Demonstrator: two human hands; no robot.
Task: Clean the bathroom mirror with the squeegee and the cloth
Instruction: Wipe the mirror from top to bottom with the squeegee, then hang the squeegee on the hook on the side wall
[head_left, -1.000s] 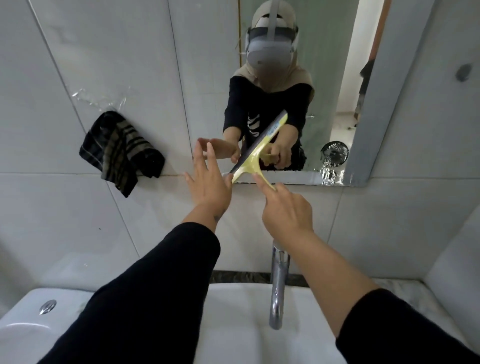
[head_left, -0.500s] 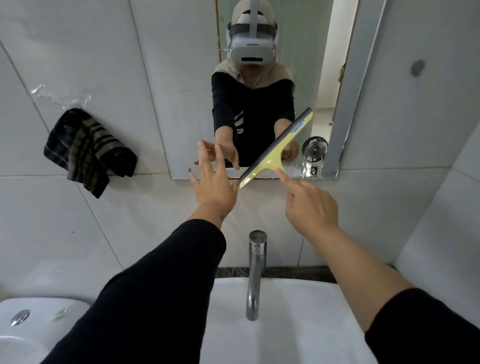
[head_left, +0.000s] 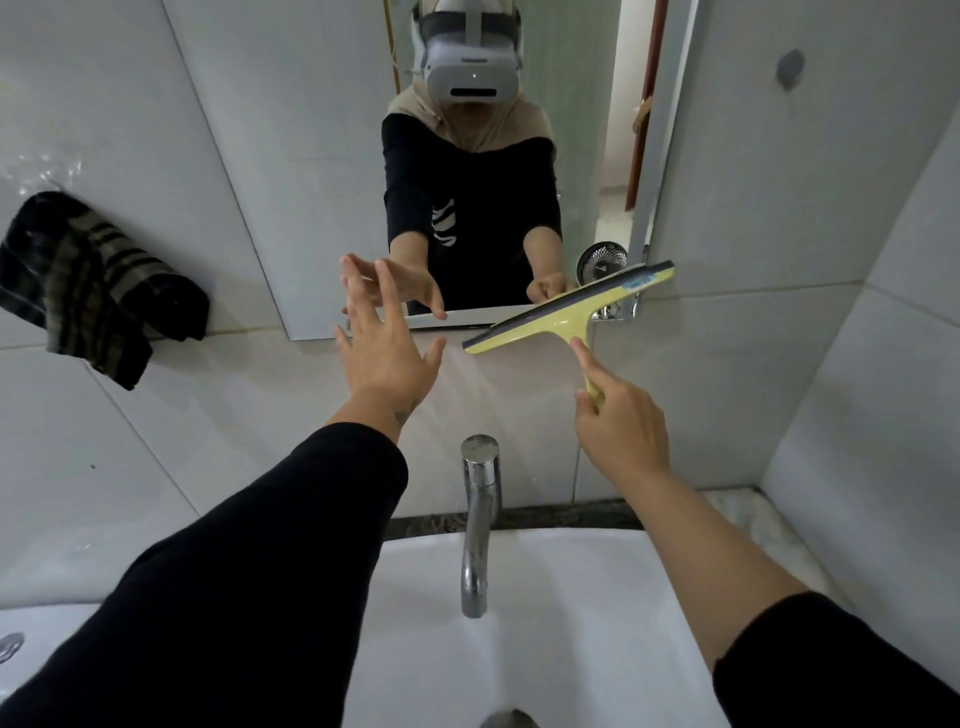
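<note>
The mirror (head_left: 322, 156) hangs on the white tiled wall straight ahead. My right hand (head_left: 621, 423) grips the handle of a yellow squeegee (head_left: 563, 314), forefinger stretched along it; its dark rubber blade lies tilted across the mirror's lower right corner. My left hand (head_left: 382, 345) is open with fingers spread, at the mirror's bottom edge, left of the blade and apart from it. A dark striped cloth (head_left: 88, 283) hangs on the wall to the left of the mirror.
A chrome tap (head_left: 478, 519) rises from the white basin (head_left: 571, 597) directly below my hands. A small fan (head_left: 602, 265) shows at the mirror's lower right. A side wall closes in on the right.
The squeegee has slid right along the mirror's bottom edge to the lower right corner, its blade now flatter. My left hand stays near the bottom edge, fingers spread wider.
</note>
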